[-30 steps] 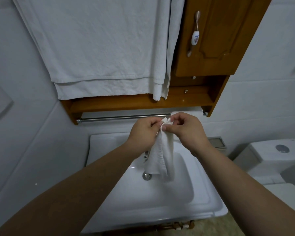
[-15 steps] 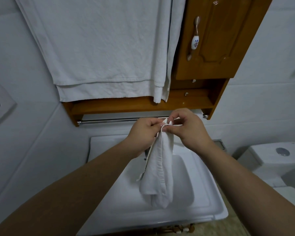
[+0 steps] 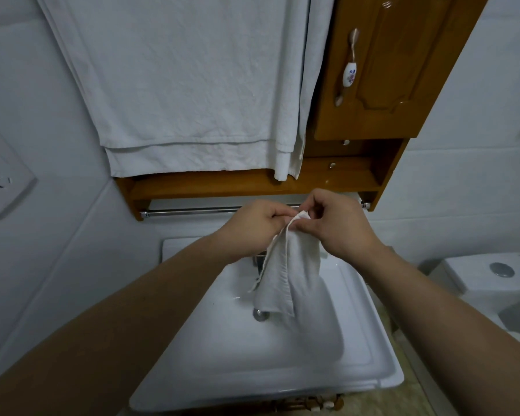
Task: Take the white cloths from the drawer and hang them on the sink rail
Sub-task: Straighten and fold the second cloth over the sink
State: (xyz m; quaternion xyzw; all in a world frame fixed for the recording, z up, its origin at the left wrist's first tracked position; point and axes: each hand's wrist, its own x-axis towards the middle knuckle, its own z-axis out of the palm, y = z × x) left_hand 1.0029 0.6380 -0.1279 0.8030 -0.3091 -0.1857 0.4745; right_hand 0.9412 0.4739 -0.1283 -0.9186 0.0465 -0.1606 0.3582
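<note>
A small white cloth hangs bunched over the white sink. My left hand and my right hand both pinch its top edge, fingertips almost meeting, just in front of the metal rail under the wooden shelf. The right part of the rail is hidden behind my hands. The drawer is not in view.
A large white towel drapes from above, down to the wooden shelf. A wooden cabinet door with a ceramic handle is at the upper right. A wall socket sits on the left, a toilet on the right.
Both hands have kept their pinch on the cloth's top edge near the rail. The hanging cloth has shifted and spread a little wider below them.
</note>
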